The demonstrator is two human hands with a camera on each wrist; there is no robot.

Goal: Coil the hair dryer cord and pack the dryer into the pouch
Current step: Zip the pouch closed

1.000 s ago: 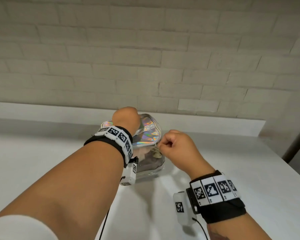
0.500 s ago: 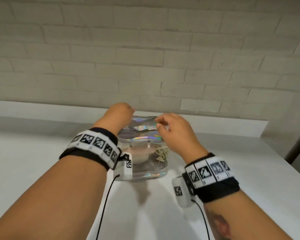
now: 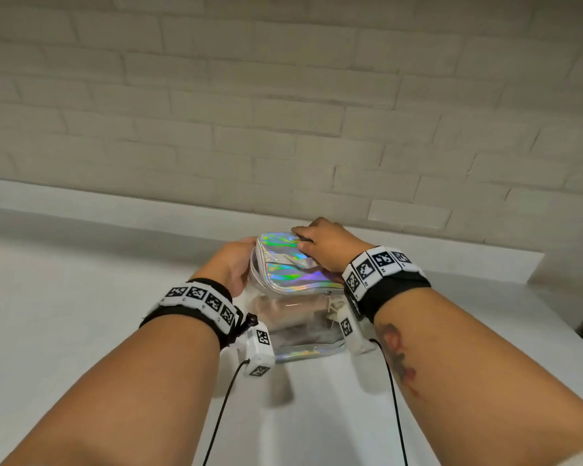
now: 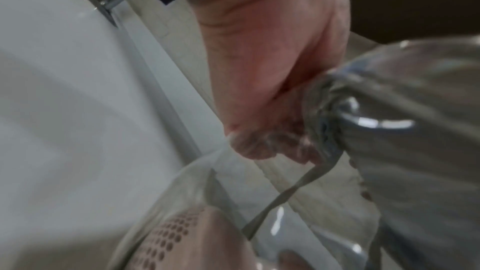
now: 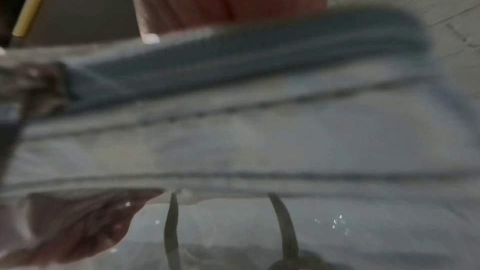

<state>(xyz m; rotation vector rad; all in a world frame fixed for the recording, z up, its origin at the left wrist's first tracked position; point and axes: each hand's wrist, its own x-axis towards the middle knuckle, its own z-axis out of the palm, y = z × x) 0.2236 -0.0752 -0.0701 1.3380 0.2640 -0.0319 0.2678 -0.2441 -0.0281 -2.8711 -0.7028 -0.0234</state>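
On the white counter (image 3: 81,331) in front of us, the clear pouch (image 3: 300,338) stands upright, pink dryer (image 4: 187,239) already inside, vent holes showing through the plastic. No cord is visible outside the pouch, so we judge coiling done and the step is zipping the shiny lid (image 3: 290,267) shut. Left hand (image 3: 231,267) cups the pouch's left side, fingers curled against the wall, thumb at the lid seam. Right hand (image 3: 327,243) sits on the lid's far edge, fingers bent; whether they pinch a zipper pull we can't tell, since the right wrist view is blurred. To do it well: keep the left hand bracing, press the lid flat so both zipper edges meet, and keep anything inside clear of the teeth. Behind the pouch, a brick wall (image 3: 283,112).
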